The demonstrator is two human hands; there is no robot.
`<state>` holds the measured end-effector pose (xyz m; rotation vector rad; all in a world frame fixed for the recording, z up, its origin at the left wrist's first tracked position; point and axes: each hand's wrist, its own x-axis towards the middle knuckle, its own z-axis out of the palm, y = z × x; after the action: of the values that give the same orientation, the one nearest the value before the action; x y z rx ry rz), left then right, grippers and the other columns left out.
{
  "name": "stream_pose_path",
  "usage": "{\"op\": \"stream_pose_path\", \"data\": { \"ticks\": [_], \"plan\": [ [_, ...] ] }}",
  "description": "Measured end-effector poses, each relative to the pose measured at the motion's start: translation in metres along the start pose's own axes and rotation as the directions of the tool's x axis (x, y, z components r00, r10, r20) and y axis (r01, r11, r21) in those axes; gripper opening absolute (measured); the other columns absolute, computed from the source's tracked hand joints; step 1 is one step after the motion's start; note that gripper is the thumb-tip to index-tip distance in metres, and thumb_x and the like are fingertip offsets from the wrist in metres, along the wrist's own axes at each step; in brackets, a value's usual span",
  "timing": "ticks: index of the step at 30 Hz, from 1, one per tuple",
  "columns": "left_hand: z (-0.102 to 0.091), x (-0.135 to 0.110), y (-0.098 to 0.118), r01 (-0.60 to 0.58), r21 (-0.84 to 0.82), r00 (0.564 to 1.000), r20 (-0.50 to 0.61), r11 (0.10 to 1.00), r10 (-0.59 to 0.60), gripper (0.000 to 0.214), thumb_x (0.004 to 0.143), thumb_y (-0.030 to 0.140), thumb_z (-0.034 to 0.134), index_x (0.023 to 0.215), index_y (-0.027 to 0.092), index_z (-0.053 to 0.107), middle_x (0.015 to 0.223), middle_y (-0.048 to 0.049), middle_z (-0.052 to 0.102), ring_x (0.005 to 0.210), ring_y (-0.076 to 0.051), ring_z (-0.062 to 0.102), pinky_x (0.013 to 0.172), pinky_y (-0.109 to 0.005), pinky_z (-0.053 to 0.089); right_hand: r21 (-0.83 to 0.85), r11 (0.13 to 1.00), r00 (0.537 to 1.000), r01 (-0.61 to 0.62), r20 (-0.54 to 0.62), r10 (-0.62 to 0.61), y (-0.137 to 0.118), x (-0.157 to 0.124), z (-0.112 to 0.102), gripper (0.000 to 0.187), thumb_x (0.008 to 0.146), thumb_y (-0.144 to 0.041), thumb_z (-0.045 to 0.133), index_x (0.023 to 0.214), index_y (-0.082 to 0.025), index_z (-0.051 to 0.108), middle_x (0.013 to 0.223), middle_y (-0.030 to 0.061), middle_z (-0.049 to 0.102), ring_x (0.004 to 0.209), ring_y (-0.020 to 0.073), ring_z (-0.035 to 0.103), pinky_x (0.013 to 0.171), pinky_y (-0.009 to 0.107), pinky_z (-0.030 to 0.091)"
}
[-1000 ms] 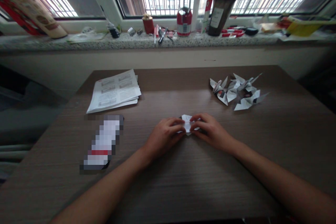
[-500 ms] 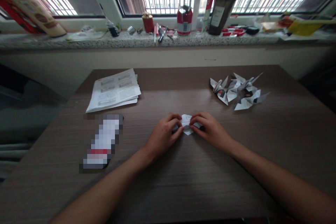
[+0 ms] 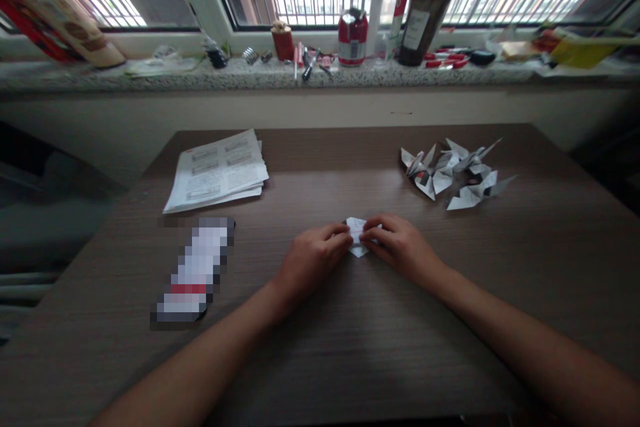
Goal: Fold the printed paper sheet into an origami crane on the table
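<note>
A small piece of folded paper, white with faint print, lies on the brown table between my two hands. My left hand has its fingers pressed together on the paper's left edge. On the opposite edge, my right hand pinches the paper between thumb and fingers. The paper's side parts are hidden under my fingertips, while its pointed lower tip and upper edge show. Farther back on the right sit several folded paper cranes in a cluster.
A stack of printed sheets lies at the table's back left, with a blurred-out phone-like object in front of it. Along the stone windowsill stand a red can, a dark lidded cup and small clutter.
My left fingers have closed flatter onto the paper's left edge, and the raised fold at its middle now looks flatter. My right hand has shifted only slightly.
</note>
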<state>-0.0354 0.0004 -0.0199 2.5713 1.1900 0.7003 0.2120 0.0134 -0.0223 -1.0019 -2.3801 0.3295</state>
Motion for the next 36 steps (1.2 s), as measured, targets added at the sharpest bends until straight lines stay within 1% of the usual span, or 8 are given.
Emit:
{"op": "stream_pose_path", "data": {
  "ticks": [2,5,10,15,20,27,31,36],
  "plan": [
    [-0.002,-0.003,-0.001,-0.055,0.029,0.998,0.022,0.998,0.054,0.017,0.103,0.020,0.062,0.116,0.023,0.071,0.128,-0.0060,0.072,0.100,-0.022,0.074,0.085,-0.034,0.060,-0.015,1.000,1.000,0.017,-0.002,-0.017,0.000,0.000,-0.001,0.009,0.101,-0.023,0.064,0.104,-0.023,0.073,0.111,0.0107,0.073,0.101,0.0265,0.067,0.087,0.043,0.054],
    [-0.005,-0.005,-0.002,-0.081,0.040,0.996,0.046,0.996,0.079,0.020,0.103,0.021,0.062,0.120,0.024,0.071,0.132,-0.0063,0.071,0.104,-0.023,0.074,0.088,-0.035,0.061,-0.009,0.999,0.999,0.033,-0.008,-0.033,0.000,-0.001,-0.001,0.008,0.101,-0.024,0.066,0.105,-0.023,0.073,0.111,0.0104,0.073,0.101,0.0270,0.067,0.087,0.043,0.054],
    [-0.005,-0.005,-0.001,-0.016,-0.027,1.000,0.025,0.999,0.017,0.025,0.101,0.024,0.066,0.126,0.022,0.069,0.130,-0.0071,0.072,0.107,-0.025,0.074,0.090,-0.038,0.062,0.108,0.994,0.998,-0.028,-0.044,0.033,0.002,-0.002,0.000,0.013,0.099,-0.025,0.069,0.112,-0.024,0.072,0.112,0.0101,0.072,0.105,0.0268,0.068,0.091,0.044,0.056],
    [-0.005,-0.006,-0.002,-0.060,-0.023,0.998,0.022,0.998,0.061,0.015,0.102,0.028,0.067,0.114,0.024,0.075,0.131,-0.0067,0.071,0.107,-0.025,0.074,0.089,-0.040,0.062,0.113,0.993,1.000,0.024,0.002,-0.024,0.005,-0.007,-0.003,0.016,0.100,-0.024,0.068,0.114,-0.028,0.074,0.120,0.0092,0.070,0.111,0.0267,0.066,0.095,0.046,0.055],
    [-0.006,-0.008,-0.005,-0.078,-0.021,0.996,0.036,0.997,0.079,0.016,0.102,0.028,0.067,0.115,0.027,0.077,0.137,-0.0073,0.069,0.107,-0.025,0.074,0.088,-0.040,0.062,0.057,0.996,0.996,0.069,0.054,-0.073,0.007,-0.009,-0.007,0.015,0.102,-0.029,0.066,0.112,-0.028,0.077,0.125,0.0102,0.069,0.116,0.0282,0.064,0.096,0.050,0.054],
    [-0.003,-0.009,-0.006,-0.089,-0.006,0.996,0.023,0.996,0.089,0.014,0.102,0.029,0.068,0.113,0.026,0.076,0.134,-0.0062,0.071,0.104,-0.024,0.074,0.087,-0.039,0.062,0.015,0.994,0.991,0.109,0.079,-0.110,0.008,-0.010,-0.007,0.020,0.102,-0.029,0.065,0.118,-0.031,0.077,0.126,0.0089,0.070,0.117,0.0280,0.064,0.096,0.051,0.053],
    [-0.004,-0.007,-0.001,-0.073,-0.010,0.997,0.021,0.997,0.073,0.012,0.102,0.027,0.066,0.109,0.024,0.075,0.131,-0.0064,0.072,0.105,-0.024,0.073,0.088,-0.040,0.061,0.004,0.996,0.992,0.094,0.082,-0.094,0.005,-0.010,-0.006,0.018,0.101,-0.031,0.067,0.116,-0.030,0.078,0.125,0.0083,0.070,0.116,0.0276,0.064,0.097,0.049,0.052],
    [-0.006,-0.002,0.004,-0.022,-0.070,1.000,0.013,0.997,0.023,0.010,0.102,0.024,0.065,0.103,0.020,0.073,0.123,-0.0065,0.074,0.105,-0.025,0.073,0.089,-0.041,0.060,0.057,0.998,0.998,0.024,0.050,-0.027,0.001,-0.007,-0.003,0.011,0.101,-0.028,0.068,0.108,-0.027,0.077,0.120,0.0076,0.070,0.114,0.0270,0.063,0.096,0.046,0.049]
  ]
}}
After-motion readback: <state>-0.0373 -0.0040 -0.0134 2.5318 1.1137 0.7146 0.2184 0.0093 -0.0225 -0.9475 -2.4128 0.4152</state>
